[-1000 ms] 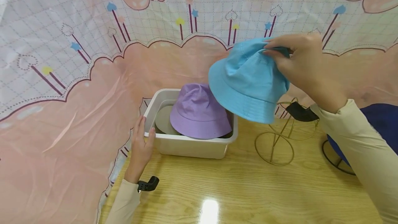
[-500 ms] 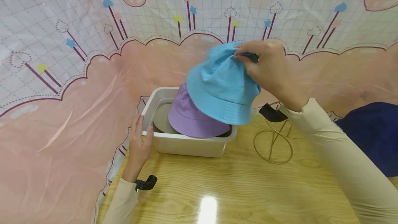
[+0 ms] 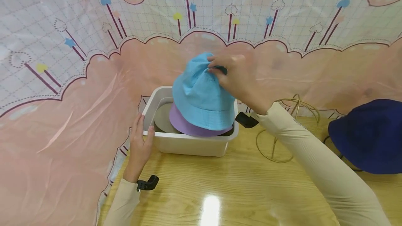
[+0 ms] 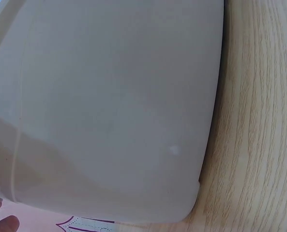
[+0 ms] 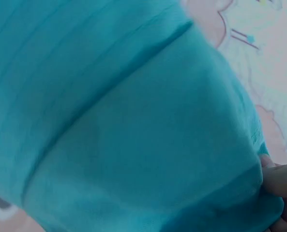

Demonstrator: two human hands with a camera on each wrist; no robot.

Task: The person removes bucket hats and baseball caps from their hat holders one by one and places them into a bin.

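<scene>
My right hand (image 3: 235,76) pinches the crown of a light blue bucket hat (image 3: 204,95), brim downward, over the white bin (image 3: 191,145). In the right wrist view the blue hat (image 5: 148,130) fills most of the picture, with fingertips at its lower right. Beneath it a purple bucket hat (image 3: 188,127) shows only its brim; whether the two hats touch I cannot tell. A grey-beige hat (image 3: 163,118) lies at the left inside the bin. My left hand (image 3: 139,145) rests with straight fingers against the bin's left rim. The bin's side wall (image 4: 109,106) dominates the left wrist view.
To the right of the bin stands a gold wire hat stand (image 3: 272,144), partly behind my right sleeve. A navy blue hat (image 3: 370,138) sits on another stand at the far right. Behind the wooden table (image 3: 188,191) hangs a printed pink and white cloth (image 3: 260,62).
My right hand has carried the light blue hat leftward and slightly down, from right of the bin to over the purple hat. The left hand has stayed at the bin's rim.
</scene>
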